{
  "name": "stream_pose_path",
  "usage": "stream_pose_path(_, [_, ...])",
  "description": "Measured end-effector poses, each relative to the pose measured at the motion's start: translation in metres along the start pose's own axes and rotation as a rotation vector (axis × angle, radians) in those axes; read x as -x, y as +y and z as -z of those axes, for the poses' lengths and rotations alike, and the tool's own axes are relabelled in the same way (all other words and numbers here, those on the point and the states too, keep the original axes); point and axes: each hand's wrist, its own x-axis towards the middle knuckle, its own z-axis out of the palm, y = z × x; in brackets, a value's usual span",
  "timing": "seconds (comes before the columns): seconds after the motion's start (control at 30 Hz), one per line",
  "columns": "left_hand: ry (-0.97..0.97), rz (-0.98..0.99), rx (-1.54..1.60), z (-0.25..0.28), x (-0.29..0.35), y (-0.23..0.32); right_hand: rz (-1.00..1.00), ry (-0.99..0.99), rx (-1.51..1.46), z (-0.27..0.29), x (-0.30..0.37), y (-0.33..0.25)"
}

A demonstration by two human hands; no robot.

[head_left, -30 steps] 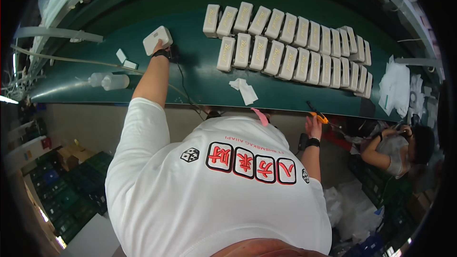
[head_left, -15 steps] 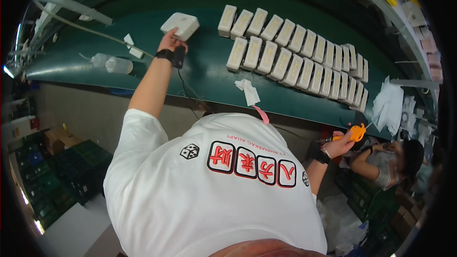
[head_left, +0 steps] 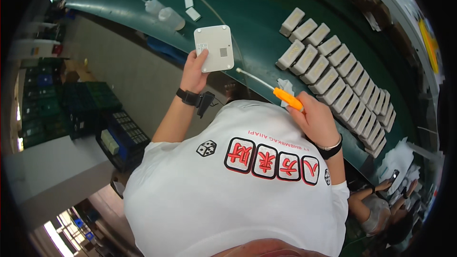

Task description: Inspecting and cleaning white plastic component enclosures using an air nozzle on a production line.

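Note:
My left hand (head_left: pixel 194 72) grips a flat white square plastic device (head_left: pixel 216 43) by its lower left corner, the thumb lying on its face. That face has a round foot at each corner, a small label and a slotted vent. In my right hand (head_left: pixel 316 120) is an orange-handled tool (head_left: pixel 288 99) with a thin metal shaft. Its pale, blunt tip is close to the device's lower right corner, apart from it. A crumpled white tissue (head_left: pixel 285 85) lies on the table behind the tool's handle.
Two slanting rows of white boxes (head_left: pixel 316 69) stand on the green table (head_left: pixel 266 24) to the right. Clear bottles (head_left: pixel 171 18) and small white pieces (head_left: pixel 193 14) lie far left, by a hanging cable (head_left: pixel 204 1). Another person (head_left: pixel 376 212) sits at lower right, holding a phone.
My left hand has drawn the white device off the table toward me, its footed face now showing. My right hand has brought the orange-handled tool leftward to it. The whole view has turned.

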Motion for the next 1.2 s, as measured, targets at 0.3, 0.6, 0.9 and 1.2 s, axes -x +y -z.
stream_pose_path(0.3, [0.202,-0.236,-0.266,0.038,0.035,-0.012,0.067,0.036,0.134,-0.013,-0.035,-0.011])
stream_pose_path(0.6, [0.261,-0.538,-1.218,0.024,0.056,0.043,0.057,0.027,0.044,-0.009,-0.04,-0.005])
stream_pose_path(0.9, [-0.295,-0.747,-1.931,-0.001,0.047,0.072,0.099,0.006,0.028,-0.013,-0.034,0.001])
stream_pose_path(1.2, [-0.492,-0.322,-1.374,0.041,0.025,0.062,-0.014,-0.079,0.017,-0.007,-0.019,0.04])
